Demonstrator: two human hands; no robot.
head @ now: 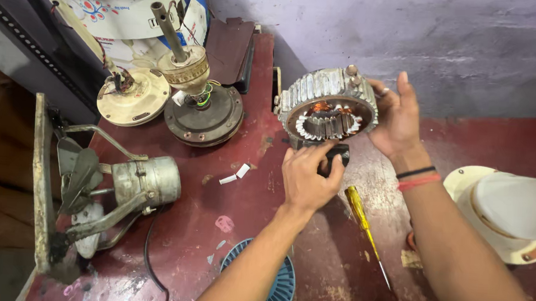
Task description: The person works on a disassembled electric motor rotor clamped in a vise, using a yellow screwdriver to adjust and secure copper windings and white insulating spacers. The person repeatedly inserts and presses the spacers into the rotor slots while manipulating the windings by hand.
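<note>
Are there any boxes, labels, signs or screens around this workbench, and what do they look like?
Printed package: top left, behind the two fan motors, white with blue lettering and a small red and blue floral mark.
Paper scraps: small white slips on the red bench, left of the left hand; too small to tell if printed.
No screens or signs.

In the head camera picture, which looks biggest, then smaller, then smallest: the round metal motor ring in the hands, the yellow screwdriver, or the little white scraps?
1. Motor ring, held up by the right hand, so it sits nearer the camera.
2. Yellow-handled screwdriver: long but thin.
3. White scraps, clearly smallest.
</note>
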